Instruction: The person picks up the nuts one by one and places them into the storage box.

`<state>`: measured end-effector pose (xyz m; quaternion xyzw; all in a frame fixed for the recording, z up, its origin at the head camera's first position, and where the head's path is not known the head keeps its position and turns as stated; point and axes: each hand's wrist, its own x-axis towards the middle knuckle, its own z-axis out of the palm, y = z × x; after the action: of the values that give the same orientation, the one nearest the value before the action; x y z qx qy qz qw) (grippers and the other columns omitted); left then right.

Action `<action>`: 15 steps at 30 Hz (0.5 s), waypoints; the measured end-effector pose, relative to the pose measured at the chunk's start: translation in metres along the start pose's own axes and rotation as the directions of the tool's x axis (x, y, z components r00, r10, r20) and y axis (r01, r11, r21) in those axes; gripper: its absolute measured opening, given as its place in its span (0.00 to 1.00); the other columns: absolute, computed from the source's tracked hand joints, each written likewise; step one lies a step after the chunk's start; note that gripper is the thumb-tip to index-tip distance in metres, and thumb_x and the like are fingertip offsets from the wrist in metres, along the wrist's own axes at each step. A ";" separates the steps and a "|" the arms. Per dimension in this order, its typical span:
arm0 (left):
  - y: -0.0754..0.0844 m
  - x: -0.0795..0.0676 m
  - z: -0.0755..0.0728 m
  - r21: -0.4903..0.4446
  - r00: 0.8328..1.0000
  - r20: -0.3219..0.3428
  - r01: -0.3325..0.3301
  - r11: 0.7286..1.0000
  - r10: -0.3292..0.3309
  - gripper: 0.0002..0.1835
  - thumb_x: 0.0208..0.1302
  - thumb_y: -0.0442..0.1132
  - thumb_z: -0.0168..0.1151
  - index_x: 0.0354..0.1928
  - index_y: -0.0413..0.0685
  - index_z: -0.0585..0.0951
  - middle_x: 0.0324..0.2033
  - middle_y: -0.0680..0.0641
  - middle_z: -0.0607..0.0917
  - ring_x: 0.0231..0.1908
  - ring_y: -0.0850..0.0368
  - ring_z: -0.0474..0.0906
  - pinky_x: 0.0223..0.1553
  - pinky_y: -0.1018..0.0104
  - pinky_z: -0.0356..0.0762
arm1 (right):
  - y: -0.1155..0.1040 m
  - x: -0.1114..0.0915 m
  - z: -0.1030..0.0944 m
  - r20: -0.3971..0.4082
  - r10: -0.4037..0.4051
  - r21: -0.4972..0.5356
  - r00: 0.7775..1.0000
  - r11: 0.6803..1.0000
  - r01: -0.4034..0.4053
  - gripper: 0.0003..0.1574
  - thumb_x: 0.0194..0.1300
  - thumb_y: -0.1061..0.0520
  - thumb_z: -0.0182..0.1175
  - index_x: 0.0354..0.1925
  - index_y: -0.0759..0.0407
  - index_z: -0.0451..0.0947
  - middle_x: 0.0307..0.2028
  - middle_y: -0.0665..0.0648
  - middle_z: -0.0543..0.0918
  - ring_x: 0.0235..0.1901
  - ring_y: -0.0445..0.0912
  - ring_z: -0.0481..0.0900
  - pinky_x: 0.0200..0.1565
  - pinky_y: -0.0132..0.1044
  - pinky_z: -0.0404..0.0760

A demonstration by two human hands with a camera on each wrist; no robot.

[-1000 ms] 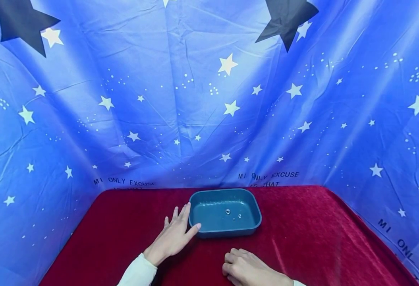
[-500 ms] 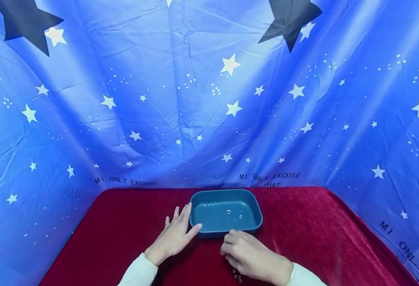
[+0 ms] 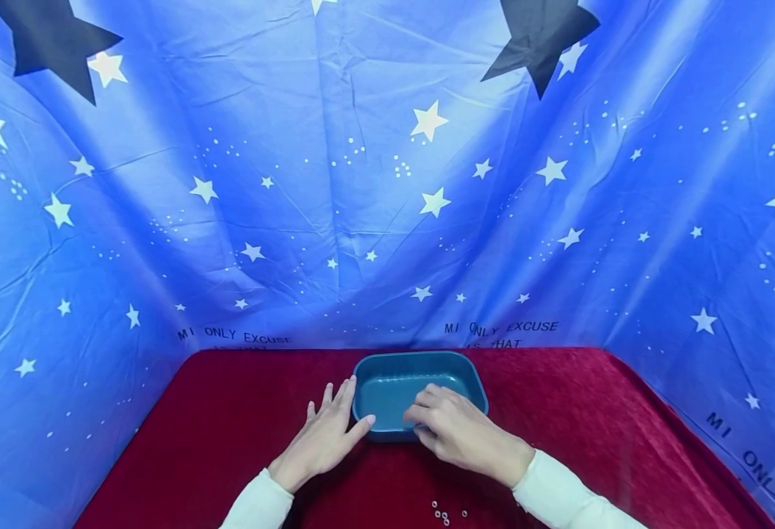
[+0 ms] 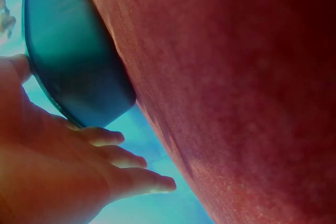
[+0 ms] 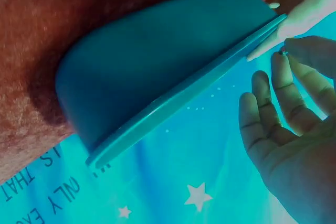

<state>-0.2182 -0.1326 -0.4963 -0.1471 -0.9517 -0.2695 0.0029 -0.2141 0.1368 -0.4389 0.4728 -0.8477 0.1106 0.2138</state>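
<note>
A blue-green rectangular tray [image 3: 387, 393] stands on the red cloth. My left hand [image 3: 324, 437] lies against its left end with straight, spread fingers, the thumb at the near rim; the left wrist view shows the thumb [image 4: 21, 66] touching the rim. Over the tray's near right side is my right hand [image 3: 456, 433]. Its thumb and a finger pinch a small metal nut [image 5: 284, 51], mostly covered by the fingertips, while the other fingers curve loosely. Several small ring-shaped metal nuts [image 3: 445, 515] lie on the cloth nearer the body. My right hand hides part of the tray's inside.
Red velvety cloth [image 3: 559, 411] covers the table. A blue curtain [image 3: 334, 220] with stars and printed words hangs close behind the tray and along both sides.
My right hand has moved forward from the near cloth to above the tray, uncovering the nuts on the cloth and covering those inside the tray. The left hand stays at the tray.
</note>
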 end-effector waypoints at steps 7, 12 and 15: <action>0.000 -0.001 0.000 0.010 1.000 -0.018 -0.017 1.000 0.017 0.47 0.73 0.68 0.46 0.82 0.50 0.47 0.78 0.40 0.55 0.77 0.32 0.42 0.65 0.21 0.43 | 0.021 0.015 0.008 0.032 0.067 -0.015 0.997 0.998 -0.066 0.10 0.58 0.60 0.71 0.39 0.49 0.87 0.35 0.43 0.82 0.36 0.39 0.73 0.41 0.36 0.79; -0.001 0.000 0.001 0.003 1.000 -0.007 -0.005 1.000 0.005 0.47 0.73 0.69 0.44 0.82 0.51 0.46 0.78 0.40 0.55 0.77 0.33 0.41 0.66 0.22 0.43 | 0.037 0.023 0.017 0.071 0.117 -0.020 0.991 0.993 -0.115 0.10 0.60 0.59 0.71 0.41 0.49 0.88 0.36 0.44 0.84 0.36 0.40 0.74 0.43 0.38 0.79; 0.000 0.000 0.001 0.001 1.000 -0.005 0.001 1.000 -0.001 0.47 0.73 0.69 0.45 0.82 0.51 0.47 0.78 0.40 0.55 0.77 0.33 0.41 0.66 0.22 0.42 | 0.045 0.025 0.025 0.110 0.157 -0.008 0.982 0.988 -0.157 0.10 0.61 0.59 0.70 0.43 0.50 0.88 0.38 0.46 0.85 0.38 0.41 0.76 0.44 0.40 0.79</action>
<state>-0.2178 -0.1322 -0.4969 -0.1462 -0.9518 -0.2696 0.0052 -0.2709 0.1318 -0.4490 0.4100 -0.8927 0.1014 0.1572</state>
